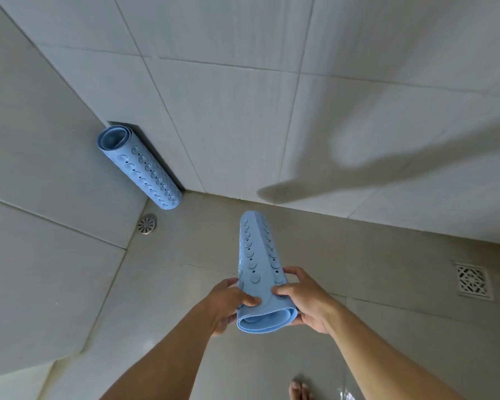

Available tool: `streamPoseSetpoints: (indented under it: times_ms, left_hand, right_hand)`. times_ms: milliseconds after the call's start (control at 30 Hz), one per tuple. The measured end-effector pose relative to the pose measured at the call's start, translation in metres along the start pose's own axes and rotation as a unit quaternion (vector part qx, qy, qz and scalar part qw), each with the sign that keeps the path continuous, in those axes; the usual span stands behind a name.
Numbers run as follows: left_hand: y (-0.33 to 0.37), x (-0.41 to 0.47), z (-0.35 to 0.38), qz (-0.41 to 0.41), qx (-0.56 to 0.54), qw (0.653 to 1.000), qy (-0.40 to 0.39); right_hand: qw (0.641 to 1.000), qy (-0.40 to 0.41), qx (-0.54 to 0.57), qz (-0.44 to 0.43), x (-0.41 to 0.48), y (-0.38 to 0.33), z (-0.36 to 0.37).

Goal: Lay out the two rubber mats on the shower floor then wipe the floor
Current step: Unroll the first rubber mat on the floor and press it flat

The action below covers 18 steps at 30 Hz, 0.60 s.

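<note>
I hold a rolled blue rubber mat (pixel 257 261) with suction cups and holes upright above the shower floor (pixel 185 298). My left hand (pixel 228 304) grips its near end from the left, and my right hand (pixel 303 298) grips it from the right, both thumbs on top. A second rolled blue mat (pixel 145 168) stands on end in the far corner, leaning against the tiled walls.
A round metal drain (pixel 147 225) sits in the floor near the corner mat. A square grated drain (pixel 474 281) lies at the right. Grey tiled walls (pixel 243 96) close in the left and back. My bare toes (pixel 300 391) show at the bottom, on wet floor.
</note>
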<state>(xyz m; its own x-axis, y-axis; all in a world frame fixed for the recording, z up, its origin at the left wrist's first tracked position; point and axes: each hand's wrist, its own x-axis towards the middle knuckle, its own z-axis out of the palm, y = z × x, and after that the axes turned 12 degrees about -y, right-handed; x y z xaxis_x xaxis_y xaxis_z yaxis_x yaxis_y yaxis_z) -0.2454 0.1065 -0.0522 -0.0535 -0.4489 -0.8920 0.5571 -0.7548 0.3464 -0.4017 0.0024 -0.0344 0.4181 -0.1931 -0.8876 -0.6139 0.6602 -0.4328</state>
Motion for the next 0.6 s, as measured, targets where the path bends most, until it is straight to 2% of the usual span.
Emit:
streamPoseSetpoints:
  times_ms: [267, 600]
  left_hand:
    - [-0.061, 0.038, 0.029, 0.013, 0.126, 0.991, -0.041]
    - [-0.148, 0.135, 0.056, 0.073, 0.238, 0.968, -0.027]
  right_hand:
    - [0.997, 0.067, -0.007, -0.046, -0.004, 0.093, -0.026]
    - [0.985, 0.122, -0.033, -0.115, 0.056, 0.208, -0.077]
